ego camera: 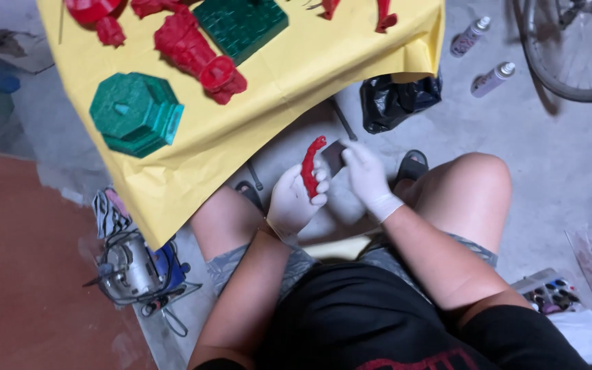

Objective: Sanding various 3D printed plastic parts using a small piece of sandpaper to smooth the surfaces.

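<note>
A seated person in white gloves works over bare knees, the left hand [294, 199] wrapped around a slim red piece [312, 164], fingers curled closed about its lower half so the upper end stands free between the knees. The right hand [366, 179] holds a small dark grey sheet [334, 156] pinched at its edge, fingers narrow, flat against the side of the red piece; what the sheet is cannot be told for certain. Holding the piece upright and away from the body leaves its surface open to the other hand.

Just ahead, a yellow cloth [296, 75] covers a low table, where a green octagonal block [136, 113], a green square slab [241, 24] and a larger red figure [196, 51] lie well apart from each other. Two spray cans [481, 58] lie on the concrete floor to the right, a paint tray [549, 291] sits near the right knee, and a small power tool [135, 270] rests below the cloth's corner.
</note>
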